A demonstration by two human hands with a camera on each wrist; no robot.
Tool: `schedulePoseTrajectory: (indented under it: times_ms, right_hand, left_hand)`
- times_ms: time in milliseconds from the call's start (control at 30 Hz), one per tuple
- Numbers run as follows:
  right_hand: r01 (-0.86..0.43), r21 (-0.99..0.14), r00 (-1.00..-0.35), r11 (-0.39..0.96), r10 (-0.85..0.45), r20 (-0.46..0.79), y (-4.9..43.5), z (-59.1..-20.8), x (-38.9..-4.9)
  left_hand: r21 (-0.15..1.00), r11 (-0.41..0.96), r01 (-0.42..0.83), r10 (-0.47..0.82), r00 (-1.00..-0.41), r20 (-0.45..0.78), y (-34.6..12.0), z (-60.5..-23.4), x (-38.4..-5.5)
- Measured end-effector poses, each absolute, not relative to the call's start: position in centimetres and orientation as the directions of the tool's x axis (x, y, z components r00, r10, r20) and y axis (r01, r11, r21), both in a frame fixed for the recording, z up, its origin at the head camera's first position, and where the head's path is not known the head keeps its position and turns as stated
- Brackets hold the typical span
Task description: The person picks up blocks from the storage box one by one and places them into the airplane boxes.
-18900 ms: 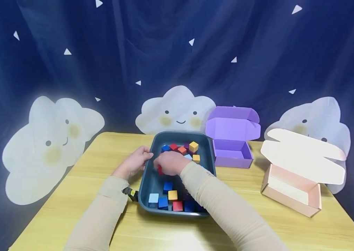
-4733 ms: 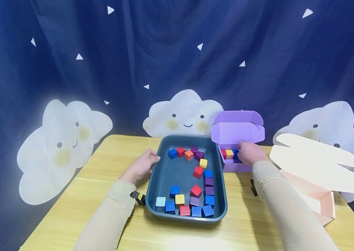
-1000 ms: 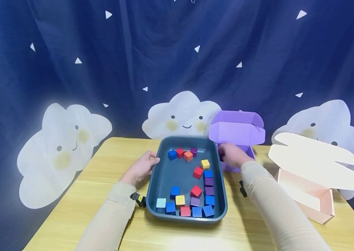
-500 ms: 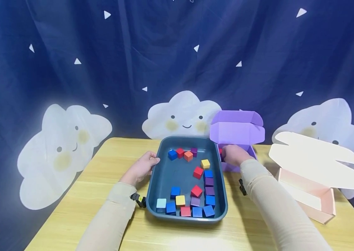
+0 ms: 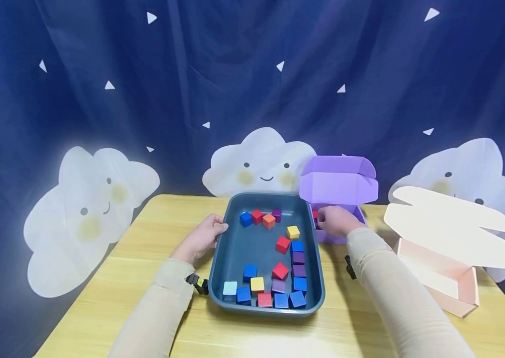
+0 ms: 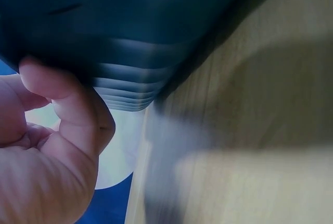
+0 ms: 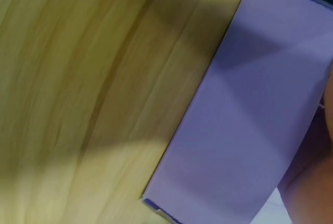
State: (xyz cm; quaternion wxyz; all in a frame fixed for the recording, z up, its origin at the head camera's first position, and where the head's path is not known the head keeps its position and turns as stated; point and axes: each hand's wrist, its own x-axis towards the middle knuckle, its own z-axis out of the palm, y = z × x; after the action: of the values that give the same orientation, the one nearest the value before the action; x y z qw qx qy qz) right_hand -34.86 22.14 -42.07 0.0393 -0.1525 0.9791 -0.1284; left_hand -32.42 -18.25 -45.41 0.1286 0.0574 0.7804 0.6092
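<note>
A dark blue-grey tray holds several coloured cubes, among them a red cube, a yellow cube and a pale blue cube. My left hand grips the tray's left rim, thumb on top; in the left wrist view its fingers bend against the outer wall. My right hand reaches into the purple box, near its left end. A red cube shows there beside a dark purple one. The right fingertips are mostly hidden, and what they hold cannot be made out.
The purple box's lid stands raised at the back. To the right, a pale pink box has its lid folded back. All stand on a wooden table before a dark blue curtain with cloud pictures.
Since the oldest frame, my right hand has gone from tray to purple box, where cubes now lie. A purple cube has left the tray; lately the hand shifted slightly right, baring a red cube.
</note>
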Motion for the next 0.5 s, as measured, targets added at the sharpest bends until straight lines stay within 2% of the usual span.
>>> schedulePoseTrajectory:
  times_ms: [500]
  right_hand:
    - [-0.357,-0.313,-0.916,0.88,-0.395,-0.065,22.98,-41.63,-34.65]
  left_hand:
    - [0.962,0.26,-0.081,0.235,-0.961,-0.145,-18.18,-44.96,-32.06]
